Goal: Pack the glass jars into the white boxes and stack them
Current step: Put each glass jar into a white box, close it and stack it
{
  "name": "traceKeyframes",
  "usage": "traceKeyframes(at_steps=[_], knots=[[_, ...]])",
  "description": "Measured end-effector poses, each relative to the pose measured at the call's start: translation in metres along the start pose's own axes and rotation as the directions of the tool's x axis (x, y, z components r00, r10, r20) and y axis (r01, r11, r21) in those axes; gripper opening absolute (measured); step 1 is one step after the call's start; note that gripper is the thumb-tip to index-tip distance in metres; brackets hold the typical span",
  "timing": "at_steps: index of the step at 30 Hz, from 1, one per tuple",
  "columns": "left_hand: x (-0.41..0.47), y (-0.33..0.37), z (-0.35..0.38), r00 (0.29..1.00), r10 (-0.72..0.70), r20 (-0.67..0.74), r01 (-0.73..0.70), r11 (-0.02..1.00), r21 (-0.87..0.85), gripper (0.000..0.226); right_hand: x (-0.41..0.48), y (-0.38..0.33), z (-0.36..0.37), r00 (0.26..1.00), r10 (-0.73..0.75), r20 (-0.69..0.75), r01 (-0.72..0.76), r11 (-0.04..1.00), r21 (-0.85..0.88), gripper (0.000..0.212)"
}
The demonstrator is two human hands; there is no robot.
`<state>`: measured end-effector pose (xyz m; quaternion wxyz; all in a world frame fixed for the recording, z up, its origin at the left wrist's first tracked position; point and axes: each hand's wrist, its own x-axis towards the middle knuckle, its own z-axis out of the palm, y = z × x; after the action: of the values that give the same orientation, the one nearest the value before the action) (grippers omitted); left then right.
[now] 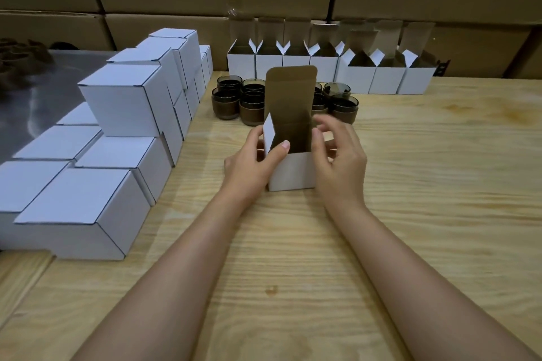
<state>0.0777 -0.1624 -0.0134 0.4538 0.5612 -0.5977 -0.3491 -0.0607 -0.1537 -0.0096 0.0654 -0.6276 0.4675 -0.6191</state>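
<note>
The left hand [249,164] and right hand [340,161] hold an open white box [293,173] on the table [410,214], jars [252,108] just behind.

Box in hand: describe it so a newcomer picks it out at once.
Start at the wooden table; this side of the cluster of dark glass jars stands one white box, held between the left hand and right hand. Unlike the open boxes lined along the back, it stands alone, its tall lid flap upright.
</note>
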Motion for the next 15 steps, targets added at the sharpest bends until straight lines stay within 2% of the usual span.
traceKeyframes(at_steps=[7,9,11,15], knots=[[0.003,-0.005,0.0,1.0,0.014,0.015,-0.014,1.0,0.002,0.074,0.013,0.008,0.0,0.996,0.091,-0.024,-0.09,0.996,0.025,0.025],[0.004,-0.007,0.0,1.0,0.016,0.015,-0.015,1.0,-0.002,0.073,0.013,0.012,-0.001,0.984,0.174,-0.025,-0.173,0.984,0.041,0.026],[0.005,-0.008,0.001,1.0,0.012,0.014,-0.012,1.0,-0.013,0.071,0.012,0.017,-0.003,0.958,0.287,0.008,-0.287,0.953,0.093,0.026],[0.006,-0.01,0.001,0.999,0.022,0.029,-0.021,0.999,-0.045,0.065,0.01,0.022,-0.004,0.947,0.319,0.043,-0.321,0.932,0.166,0.015]])
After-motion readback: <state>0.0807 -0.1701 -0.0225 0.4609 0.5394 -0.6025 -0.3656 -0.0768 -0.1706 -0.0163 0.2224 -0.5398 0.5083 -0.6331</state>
